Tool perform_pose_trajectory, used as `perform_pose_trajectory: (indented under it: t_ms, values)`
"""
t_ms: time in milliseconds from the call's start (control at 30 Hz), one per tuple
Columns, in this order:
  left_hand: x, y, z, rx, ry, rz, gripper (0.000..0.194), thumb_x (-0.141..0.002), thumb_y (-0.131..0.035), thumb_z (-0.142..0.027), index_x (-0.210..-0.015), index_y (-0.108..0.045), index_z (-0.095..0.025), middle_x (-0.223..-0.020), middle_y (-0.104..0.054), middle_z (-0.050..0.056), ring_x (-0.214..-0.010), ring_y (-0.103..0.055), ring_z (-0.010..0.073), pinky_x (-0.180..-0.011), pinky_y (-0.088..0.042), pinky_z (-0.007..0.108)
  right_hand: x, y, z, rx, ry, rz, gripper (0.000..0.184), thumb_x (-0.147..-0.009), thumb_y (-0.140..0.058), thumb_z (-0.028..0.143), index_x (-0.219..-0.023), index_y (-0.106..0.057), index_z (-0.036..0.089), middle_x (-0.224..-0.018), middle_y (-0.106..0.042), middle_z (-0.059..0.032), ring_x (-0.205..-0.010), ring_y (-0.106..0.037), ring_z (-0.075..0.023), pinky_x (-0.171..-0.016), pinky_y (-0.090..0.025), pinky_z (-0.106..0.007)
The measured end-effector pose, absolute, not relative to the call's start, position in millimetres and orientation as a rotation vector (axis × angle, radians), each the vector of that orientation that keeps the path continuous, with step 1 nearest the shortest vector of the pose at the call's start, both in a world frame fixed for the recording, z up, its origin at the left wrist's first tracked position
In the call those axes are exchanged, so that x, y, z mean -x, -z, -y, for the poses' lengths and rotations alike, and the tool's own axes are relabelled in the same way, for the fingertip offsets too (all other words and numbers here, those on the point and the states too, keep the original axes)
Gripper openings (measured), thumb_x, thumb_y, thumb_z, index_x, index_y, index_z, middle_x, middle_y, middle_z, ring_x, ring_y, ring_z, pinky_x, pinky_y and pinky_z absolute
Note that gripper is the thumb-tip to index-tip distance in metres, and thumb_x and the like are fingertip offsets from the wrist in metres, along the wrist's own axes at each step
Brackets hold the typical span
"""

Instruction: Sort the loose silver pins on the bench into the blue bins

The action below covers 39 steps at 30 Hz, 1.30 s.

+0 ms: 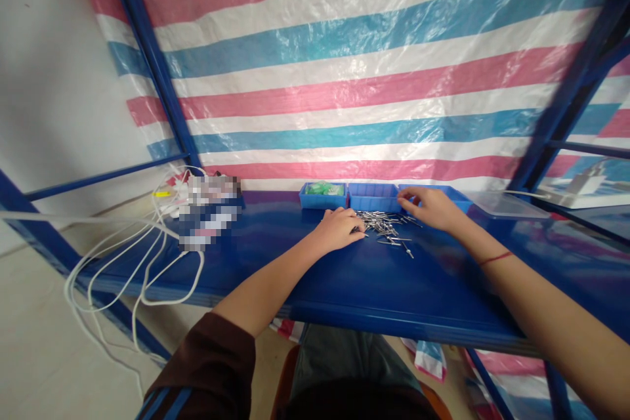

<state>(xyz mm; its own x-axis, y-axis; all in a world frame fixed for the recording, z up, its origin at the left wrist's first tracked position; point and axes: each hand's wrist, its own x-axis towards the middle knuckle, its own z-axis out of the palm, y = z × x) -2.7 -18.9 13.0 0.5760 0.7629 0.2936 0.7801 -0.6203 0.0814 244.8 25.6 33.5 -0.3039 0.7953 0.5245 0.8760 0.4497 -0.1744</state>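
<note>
Loose heap of slim metal pieces (386, 223) on the blue desk (335, 289), toward its back edge, just in front of the middle bin (373, 199). Left hand (337, 231) low at the heap's left side, fingers curled down over the nearest pieces; cannot tell if any is gripped. Right hand (432, 209) raised at the right side, thumb and forefinger bent toward each other; whether a piece sits between them, cannot tell.

Handling, my judgement: the pieces cross one another, so fingertips should take a single shaft near its middle and lift straight up, not drag. Left fingers make a good low fence (slick surface, thin shafts probably roll). Strays at the heap's front right would suit a light pinch.

Edges: left bin (323, 201), middle bin and right bin (460, 197) line the back edge; lift over their front rims. Clear lid (514, 205) near the back right corner, white cables (170, 302) spilling over the front left corner. Desk surface stretches from heap to front edge, giving both wrists room toward the body.
</note>
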Motion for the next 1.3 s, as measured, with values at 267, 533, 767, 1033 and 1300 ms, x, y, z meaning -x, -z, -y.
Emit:
perform_pose_trajectory:
  t_ms: [267,533,767,1033,1300]
  values:
    - [0.0,-3.6,14.3,2.724,0.442,1.254,0.020,-0.086,-0.047,-0.033,-0.092,-0.064,-0.024,-0.097,-0.061,0.002,-0.096,-0.053,0.0207,-0.080,-0.035,0.034,-217.6,-28.1,-12.1,1.176,-0.078,2.455,0.026,-0.082,-0.044,0.033,-0.084,-0.066,0.018,-0.078,-0.068,-0.0046,-0.067,-0.060,-0.0176,-0.062,-0.040,-0.027]
    - [-2.2,-1.5,12.9,2.756,0.707,1.150,0.021,-0.089,-0.043,-0.032,-0.095,-0.061,-0.022,-0.098,-0.059,0.003,-0.091,-0.057,0.0163,-0.082,-0.040,0.029,-205.5,-25.2,-5.1,1.069,-0.387,2.392,0.024,-0.079,-0.048,0.035,-0.084,-0.064,0.018,-0.077,-0.067,-0.0031,-0.067,-0.058,-0.0158,-0.063,-0.042,-0.028]
    - [-10.5,-6.5,14.6,2.818,1.352,1.126,0.017,-0.088,-0.042,-0.024,-0.095,-0.057,-0.018,-0.095,-0.062,0.004,-0.090,-0.058,0.0153,-0.084,-0.044,0.027,-189.3,-18.2,0.6,0.873,-0.717,2.254,0.036,-0.076,-0.054,0.050,-0.084,-0.061,0.016,-0.078,-0.062,-0.0036,-0.070,-0.054,-0.0150,-0.063,-0.042,-0.028]
    - [-12.1,-4.9,11.8,2.820,1.681,1.396,0.019,-0.087,-0.042,-0.030,-0.094,-0.055,-0.018,-0.085,-0.064,0.002,-0.076,-0.063,0.0123,-0.074,-0.049,0.025,-187.3,-24.0,1.4,0.876,-0.845,2.059,0.043,-0.069,-0.059,0.057,-0.073,-0.063,0.015,-0.067,-0.062,-0.0033,-0.065,-0.055,-0.0149,-0.065,-0.044,-0.031]
    - [-12.3,-3.9,13.7,2.885,1.529,1.447,0.020,-0.084,-0.048,-0.032,-0.089,-0.059,-0.016,-0.081,-0.066,0.002,-0.077,-0.061,0.0131,-0.073,-0.047,0.024,-187.7,-24.7,-1.0,0.938,-0.815,1.832,0.041,-0.062,-0.066,0.055,-0.074,-0.063,0.015,-0.067,-0.062,-0.0034,-0.060,-0.055,-0.0140,-0.061,-0.045,-0.030]
